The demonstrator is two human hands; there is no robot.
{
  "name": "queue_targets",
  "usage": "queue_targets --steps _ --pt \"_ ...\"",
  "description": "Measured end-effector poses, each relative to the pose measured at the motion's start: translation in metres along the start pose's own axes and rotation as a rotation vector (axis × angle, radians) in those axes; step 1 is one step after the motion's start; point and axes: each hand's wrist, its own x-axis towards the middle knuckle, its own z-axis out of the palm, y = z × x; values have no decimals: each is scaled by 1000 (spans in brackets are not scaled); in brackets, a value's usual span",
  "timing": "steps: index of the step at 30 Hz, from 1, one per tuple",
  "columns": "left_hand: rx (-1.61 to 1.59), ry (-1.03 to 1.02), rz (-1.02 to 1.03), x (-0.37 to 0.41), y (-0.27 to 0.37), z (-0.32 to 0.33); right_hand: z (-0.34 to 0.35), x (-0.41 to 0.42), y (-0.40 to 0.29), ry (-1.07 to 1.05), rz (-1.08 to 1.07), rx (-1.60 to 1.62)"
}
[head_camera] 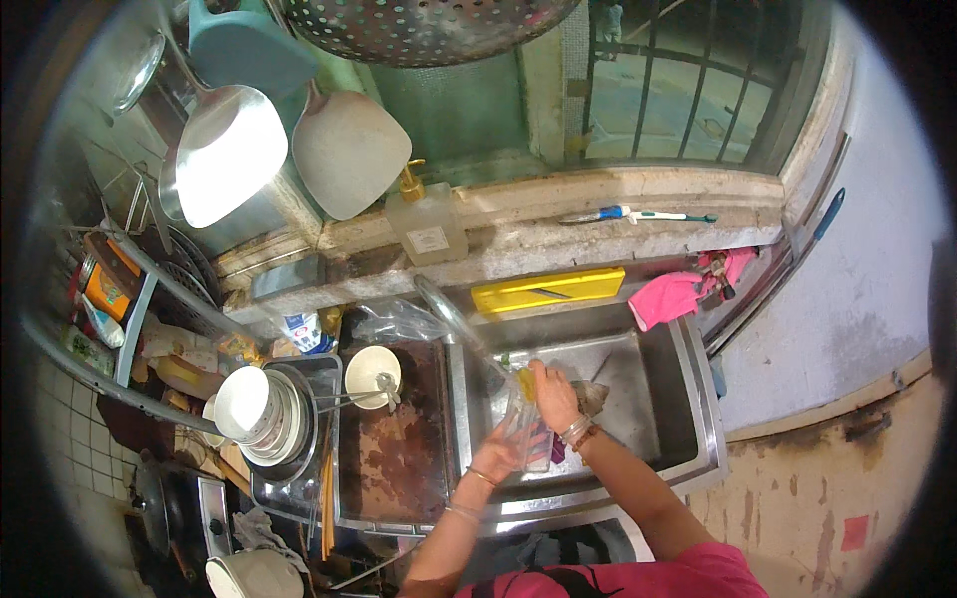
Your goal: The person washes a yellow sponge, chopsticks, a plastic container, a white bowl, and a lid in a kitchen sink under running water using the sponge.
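Observation:
Both hands are over a stainless steel sink (677, 418). My left hand (497, 452) is wrapped around a clear, see-through container (534, 448), its fingers showing through the wall. With bent fingers, my right hand (552, 396) is at the container's upper end, on a yellow piece (526, 383) that may be a sponge or a lid. The end of the faucet (460, 325) is just above that piece. Behind my right wrist lies a brownish object (591, 398) in the basin, and something purple (558, 450) shows beside the container. Hidden parts of the basin cannot be told.
Left of the sink, a cream bowl (366, 366) with utensils stands on a stained board (396, 463), beside stacked bowls (247, 404). A yellow slicer (549, 290) and a pink cloth (665, 299) are at the sink's back. Spatulas (351, 149) and a perforated metal strainer (426, 26) hang above.

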Motion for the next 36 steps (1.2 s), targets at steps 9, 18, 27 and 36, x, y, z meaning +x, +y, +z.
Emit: queue_targets --steps 9,18,27,36 --pt "119 56 87 1 3 1 56 -33 12 -183 -54 224" --pt "159 120 165 15 3 -6 51 -58 -1 -47 -352 105" --pt "183 255 83 16 -9 -5 46 16 37 -10 -24 100" --pt "-6 367 207 17 -1 -11 49 -17 24 -233 -282 -128"
